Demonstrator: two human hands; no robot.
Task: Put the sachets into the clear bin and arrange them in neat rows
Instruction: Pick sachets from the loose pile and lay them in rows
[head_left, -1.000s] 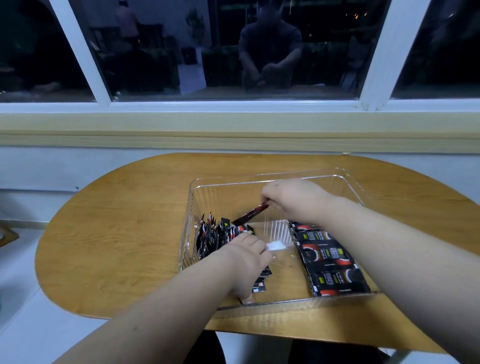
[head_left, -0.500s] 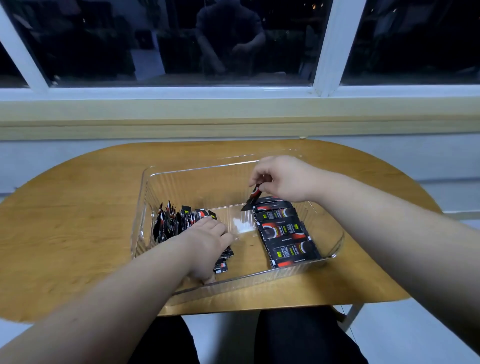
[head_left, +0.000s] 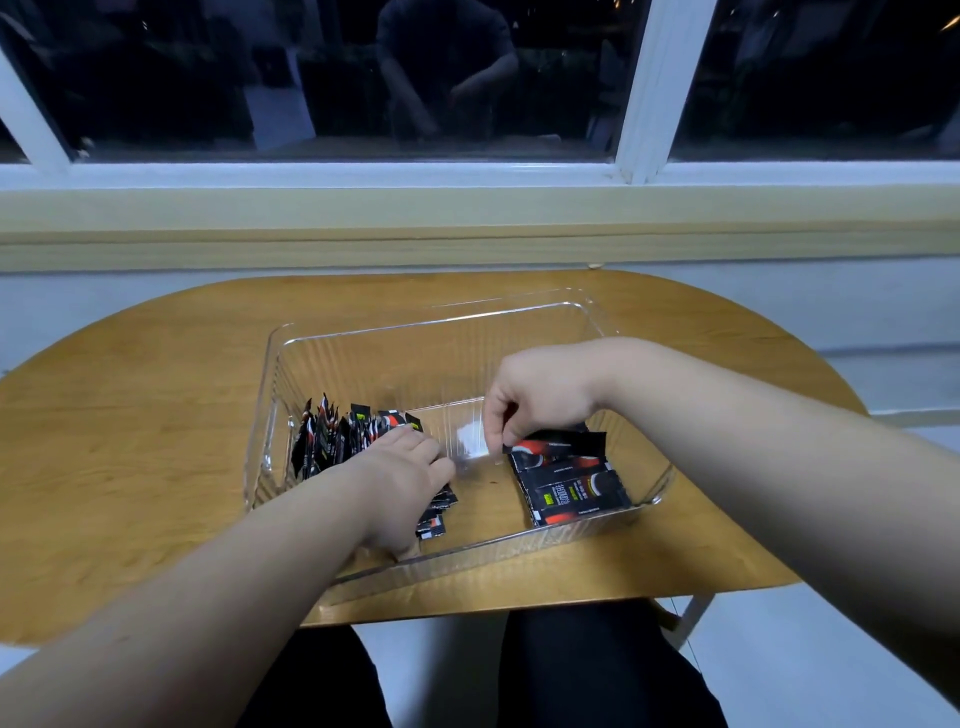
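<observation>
Field notes, dim room. A person is sitting at a small wooden table (head_left: 156, 415) under a dark window (head_left: 363, 78), and a clear bin (head_left: 395, 364) is sitting mid-table in front of them. Every sachet I can see is lying inside the bin, with none out on the table. They are falling into two groups. A loose pile (head_left: 337, 436) is leaning against the bin's left wall, many packs standing on edge. A flat row (head_left: 566, 483) is building along the right side, dark packs lying crosswise and touching or overlapping, running back from the near wall. The right hand (head_left: 540, 400) is hanging over the far end of that row, fingers curled down, thumb and forefinger pinching one sachet (head_left: 550, 444) by its left end. That pack is lying almost flat on the row's end, a little skewed. The left hand (head_left: 400, 478) is lying palm down on the near part of the pile with fingers bent into it. The hand is hiding its own fingertips in this light, so I cannot tell whether it is gripping a pack or only resting there. My reading is that the step in hand is placing one more sachet onto the right row, not fetching. The task is looking partly done, since the pile is holding far more than the row. The next move is calling for squaring the pinched pack with its neighbours and letting go without dragging it. After that comes lifting a single pack from the pile, a fingertip job, as they are looking thin and crowded.
</observation>
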